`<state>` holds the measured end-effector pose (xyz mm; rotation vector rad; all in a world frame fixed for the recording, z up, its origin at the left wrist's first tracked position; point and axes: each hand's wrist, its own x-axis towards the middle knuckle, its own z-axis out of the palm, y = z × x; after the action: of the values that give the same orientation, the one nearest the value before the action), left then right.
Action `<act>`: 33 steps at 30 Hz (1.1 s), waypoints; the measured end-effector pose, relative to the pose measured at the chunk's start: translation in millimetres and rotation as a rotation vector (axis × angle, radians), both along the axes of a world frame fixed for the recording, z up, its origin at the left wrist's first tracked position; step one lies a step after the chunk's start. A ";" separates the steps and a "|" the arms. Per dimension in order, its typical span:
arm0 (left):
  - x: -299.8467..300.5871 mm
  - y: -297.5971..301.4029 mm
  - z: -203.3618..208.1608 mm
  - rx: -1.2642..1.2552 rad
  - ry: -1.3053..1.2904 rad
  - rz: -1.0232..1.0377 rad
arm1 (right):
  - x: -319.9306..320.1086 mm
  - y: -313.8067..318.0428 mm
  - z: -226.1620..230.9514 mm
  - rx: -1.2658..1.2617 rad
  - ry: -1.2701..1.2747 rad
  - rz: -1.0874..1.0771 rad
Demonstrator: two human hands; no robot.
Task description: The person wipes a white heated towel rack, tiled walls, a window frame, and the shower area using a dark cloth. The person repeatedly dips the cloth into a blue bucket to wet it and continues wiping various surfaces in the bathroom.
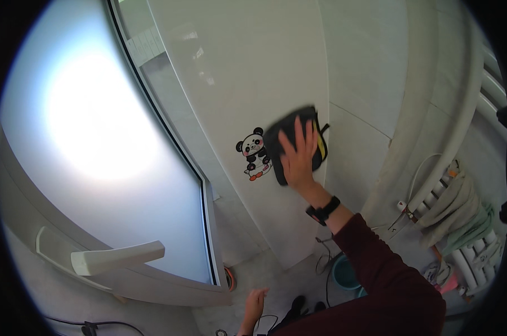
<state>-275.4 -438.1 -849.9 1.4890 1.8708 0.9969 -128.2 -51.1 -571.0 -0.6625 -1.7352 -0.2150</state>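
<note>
My right hand (pixel 300 159), fingers spread, presses a dark grey cleaning cloth (pixel 277 147) flat against a glossy white panel (pixel 253 61). A yellow layer shows along the cloth's right edge, and a small dark loop sticks out there. Just left of the cloth is a panda sticker (pixel 252 150) on the panel; the cloth reaches its right side. A dark band circles my right wrist. Low in the view, my left hand (pixel 254 305) hangs away from the panel with its fingers curled in, and nothing shows in it.
On the left stands a frosted-glass door (pixel 96 129) with a white handle (pixel 119 257). At the right, towels (pixel 455 207) hang on a white towel radiator (pixel 473 263). A teal bucket (pixel 344 273) sits on the floor below my right arm, near dark cables (pixel 322 259).
</note>
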 end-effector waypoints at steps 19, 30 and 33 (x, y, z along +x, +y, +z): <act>-34.3 -127.5 -193.9 -0.923 -0.213 0.060 | -5.9 -12.3 -63.9 0.343 -0.344 0.112; -82.5 12.9 -70.2 -0.363 -0.115 -0.018 | -59.0 -50.0 180.2 0.448 -0.440 0.141; -84.1 36.7 -44.8 -0.272 -0.120 -0.043 | -72.7 -47.6 258.7 0.556 -0.352 0.099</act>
<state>-359.5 -401.4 -894.7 1.2757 1.7992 0.7594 -200.9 -98.7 -312.3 -0.1324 -1.9148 -0.7487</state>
